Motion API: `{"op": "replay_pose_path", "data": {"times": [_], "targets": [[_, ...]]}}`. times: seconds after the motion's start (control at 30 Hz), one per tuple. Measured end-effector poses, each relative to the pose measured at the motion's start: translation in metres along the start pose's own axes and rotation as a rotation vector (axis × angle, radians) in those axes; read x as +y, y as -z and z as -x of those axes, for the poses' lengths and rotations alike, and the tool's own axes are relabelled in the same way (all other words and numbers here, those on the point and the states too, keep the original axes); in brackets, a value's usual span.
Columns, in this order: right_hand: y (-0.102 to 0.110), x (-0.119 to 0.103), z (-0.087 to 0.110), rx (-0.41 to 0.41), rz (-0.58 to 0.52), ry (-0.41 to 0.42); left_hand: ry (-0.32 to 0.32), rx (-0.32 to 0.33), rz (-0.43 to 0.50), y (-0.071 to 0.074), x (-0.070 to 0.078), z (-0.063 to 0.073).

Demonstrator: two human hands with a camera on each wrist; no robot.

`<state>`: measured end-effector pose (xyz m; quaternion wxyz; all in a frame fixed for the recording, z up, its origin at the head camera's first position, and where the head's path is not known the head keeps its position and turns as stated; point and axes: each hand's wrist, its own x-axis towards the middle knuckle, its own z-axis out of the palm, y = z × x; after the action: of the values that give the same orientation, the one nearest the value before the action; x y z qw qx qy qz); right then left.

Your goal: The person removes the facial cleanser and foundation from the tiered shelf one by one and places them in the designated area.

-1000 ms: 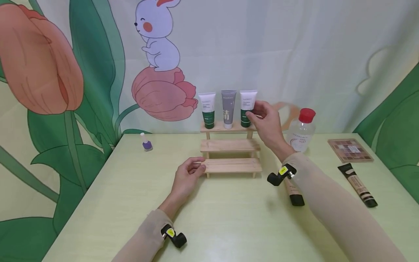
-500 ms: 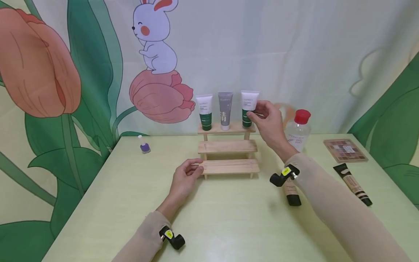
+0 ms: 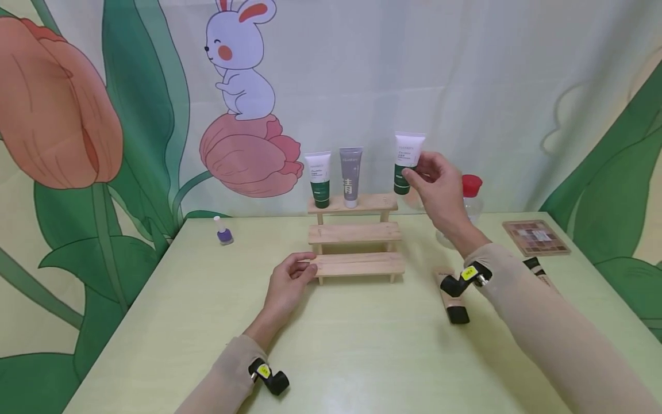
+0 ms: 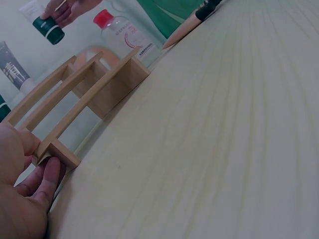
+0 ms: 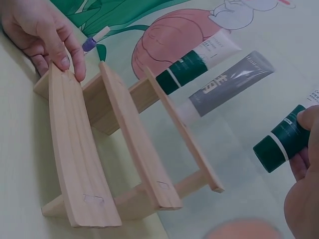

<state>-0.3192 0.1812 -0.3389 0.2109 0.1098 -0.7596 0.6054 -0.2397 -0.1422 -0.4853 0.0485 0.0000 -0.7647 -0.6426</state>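
One white-and-green squeeze tube [image 3: 408, 155] held aloft beside a three-tier wooden stand [image 3: 354, 232]

Work seems partway along, judging by how things lie: a matching upright tube [image 3: 319, 178] and a grey tube [image 3: 351, 175] stand cap down on the top tier [image 3: 376, 201], toward its left end and middle, while the held one has no support but the fingers. It hangs just beyond the tier's right end, apart from the wood; whether it is being added or taken away, this moment alone does not settle.

The right hand [image 3: 442, 190] pinches that tube between thumb and fingers, cap down and leaning slightly. Its sleeved forearm [image 3: 548, 328] slants in from the desk's near right corner. The left hand [image 3: 287, 282] stays low, thumb and fingers gripping the left end of the bottom tier [image 3: 357, 265]; its forearm comes from the near edge.

On the desk [image 3: 336, 345], nail polish [image 3: 224, 234] stands near the far left corner and an eyeshadow palette [image 3: 536, 237] lies near the far right one. A red-capped bottle [image 3: 471, 185], half hidden by the right hand and wrist, stands toward the far edge; a black-capped beige tube [image 3: 451, 302] lies right of the stand.
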Motion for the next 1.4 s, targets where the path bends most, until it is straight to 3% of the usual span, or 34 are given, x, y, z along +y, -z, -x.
{"op": "replay_pose_path", "data": {"times": [0.33, 0.43, 0.8, 0.97, 1.03, 1.13, 1.2, 1.4], "targets": [[0.042, -0.02, 0.012, 0.096, -0.009, 0.051, 0.01, 0.006, -0.019, 0.0, -0.002, 0.001], [0.061, -0.025, 0.018, 0.126, 0.012, 0.044, 0.003, -0.001, -0.007, -0.002, -0.003, 0.0], [0.142, -0.044, 0.047, 0.247, -0.11, 0.093, -0.01, -0.013, -0.03, -0.004, 0.002, 0.001], [0.166, -0.053, 0.06, 0.33, 0.005, 0.086, -0.009, -0.01, -0.021, -0.002, 0.001, 0.0], [0.173, -0.056, 0.067, 0.36, 0.118, 0.064, -0.012, -0.009, -0.02, -0.001, 0.001, 0.001], [0.184, -0.057, 0.078, 0.392, 0.174, 0.012, -0.018, -0.014, -0.02, 0.001, -0.001, 0.001], [0.192, -0.056, 0.088, 0.396, 0.24, -0.032, -0.021, -0.017, -0.019, 0.001, -0.001, 0.001], [0.218, -0.039, 0.119, 0.376, 0.283, -0.102, -0.021, -0.02, -0.015, 0.0, -0.002, 0.0]]}}
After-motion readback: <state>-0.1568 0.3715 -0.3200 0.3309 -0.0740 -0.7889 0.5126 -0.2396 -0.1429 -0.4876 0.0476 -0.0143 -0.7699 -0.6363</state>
